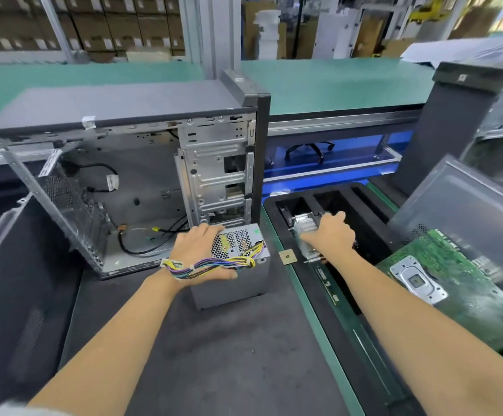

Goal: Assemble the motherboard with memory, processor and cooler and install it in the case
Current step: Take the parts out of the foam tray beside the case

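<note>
An open grey computer case (142, 181) stands upright on the dark mat, its side off and loose cables inside. In front of it my left hand (199, 253) grips a grey power supply (235, 274) along with its bundle of coloured wires (214, 264). My right hand (331, 232) grips a silver finned cooler (302, 225) in a slot of the black foam tray (373, 223). A small square processor (288, 257) lies on the tray's left rim. The green motherboard (454, 283) with its silver socket frame lies at the right. A memory stick (329, 285) lies in the tray.
The case's removed side panel (13, 283) leans at the left. Another grey panel (466, 205) lies under the motherboard, and a second case (469, 121) stands at the far right. Green benches and stacked cartons fill the background.
</note>
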